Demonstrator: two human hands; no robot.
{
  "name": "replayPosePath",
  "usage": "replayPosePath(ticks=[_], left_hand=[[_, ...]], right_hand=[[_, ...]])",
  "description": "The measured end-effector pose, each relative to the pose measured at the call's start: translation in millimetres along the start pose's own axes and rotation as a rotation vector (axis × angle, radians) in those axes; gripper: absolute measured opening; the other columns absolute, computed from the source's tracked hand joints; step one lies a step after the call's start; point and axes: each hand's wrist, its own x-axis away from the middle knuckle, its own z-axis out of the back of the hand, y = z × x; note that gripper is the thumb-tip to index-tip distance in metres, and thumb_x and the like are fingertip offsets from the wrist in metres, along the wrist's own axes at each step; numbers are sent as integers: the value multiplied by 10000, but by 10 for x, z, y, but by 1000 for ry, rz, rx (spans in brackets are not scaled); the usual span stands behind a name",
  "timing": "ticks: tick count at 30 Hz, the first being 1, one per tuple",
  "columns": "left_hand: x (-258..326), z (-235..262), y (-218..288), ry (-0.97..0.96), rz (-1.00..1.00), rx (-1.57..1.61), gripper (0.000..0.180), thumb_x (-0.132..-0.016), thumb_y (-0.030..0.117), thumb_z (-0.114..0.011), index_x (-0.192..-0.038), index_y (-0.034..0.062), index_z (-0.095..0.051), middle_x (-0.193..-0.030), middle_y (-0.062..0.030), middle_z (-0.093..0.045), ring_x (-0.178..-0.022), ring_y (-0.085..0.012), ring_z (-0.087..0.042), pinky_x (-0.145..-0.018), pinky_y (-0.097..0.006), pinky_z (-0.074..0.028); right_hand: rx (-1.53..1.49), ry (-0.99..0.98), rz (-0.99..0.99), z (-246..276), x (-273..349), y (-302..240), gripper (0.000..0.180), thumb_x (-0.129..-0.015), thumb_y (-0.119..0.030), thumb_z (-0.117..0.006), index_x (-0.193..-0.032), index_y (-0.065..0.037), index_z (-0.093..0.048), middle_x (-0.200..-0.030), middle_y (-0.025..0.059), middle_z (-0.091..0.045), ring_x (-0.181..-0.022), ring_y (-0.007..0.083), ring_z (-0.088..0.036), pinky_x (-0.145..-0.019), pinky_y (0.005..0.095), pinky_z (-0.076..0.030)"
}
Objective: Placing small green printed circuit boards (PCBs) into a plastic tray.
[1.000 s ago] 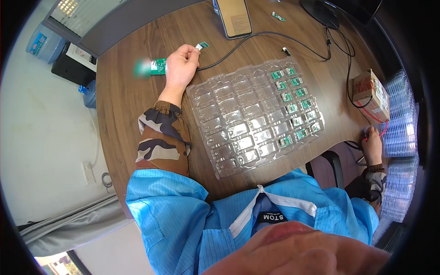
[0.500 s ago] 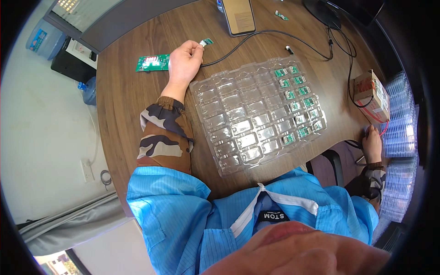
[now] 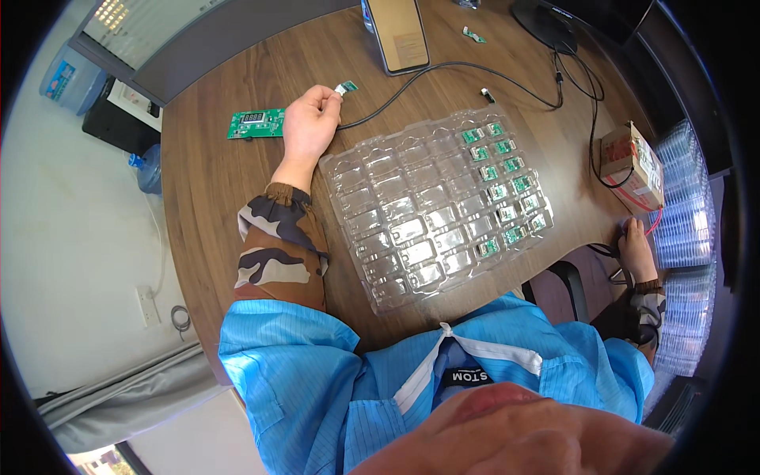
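Observation:
My left hand (image 3: 307, 125) rests on the wooden table (image 3: 214, 198) and pinches the white plug end of a black cable (image 3: 443, 70). A small green board (image 3: 348, 85) sits on that plug. A larger green circuit board (image 3: 256, 124) lies flat just left of the hand. A clear plastic blister tray (image 3: 412, 214) lies in front of me, with several small green boards (image 3: 500, 182) in its right-hand pockets. My right hand (image 3: 636, 247) hangs low past the table's right edge beside stacks of clear trays (image 3: 685, 229). Its fingers are too small to read.
A cardboard box (image 3: 631, 162) with red wires stands at the table's right edge. A phone-like device (image 3: 398, 33) leans at the far side, near a monitor base (image 3: 554, 28). A water jug (image 3: 149, 170) and a black case (image 3: 119, 119) stand on the floor to the left.
The larger green board was blurred beside my left hand a second ago and now lies still on the table. My left hand has barely shifted; my right hand has stayed put.

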Motion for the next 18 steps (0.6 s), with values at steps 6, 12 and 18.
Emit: replayPosePath(ticks=[6, 12, 18], left_hand=[[-36, -55, 54, -3, 0, 15, 112, -801, 132, -543, -754, 52, -606, -537, 36, -529, -466, -84, -427, -463, -208, -335], [42, 24, -43, 28, 17, -21, 107, -805, 124, -547, -751, 49, -601, -534, 36, -526, -460, -84, -420, -456, -211, -331], [-24, -80, 31, 7, -7, 0, 104, -810, 113, -553, -747, 42, -594, -529, 36, -521, -459, -81, -413, -446, -213, -326]], right_hand=[[244, 63, -32, 933, -293, -818, 143, -763, -83, -530, -871, 10, -520, -826, 158, -557, -705, 319, -561, -633, 396, -458], [-198, 475, 776, 1358, -1252, -2479, 116, -773, -69, -562, -886, -49, -542, -884, 65, -573, -682, 241, -558, -609, 319, -436], [-259, 973, 977, 1129, -2187, -3291, 192, -794, -92, -571, -972, -41, -519, -1176, 62, -535, -981, 220, -546, -816, 317, -452]])
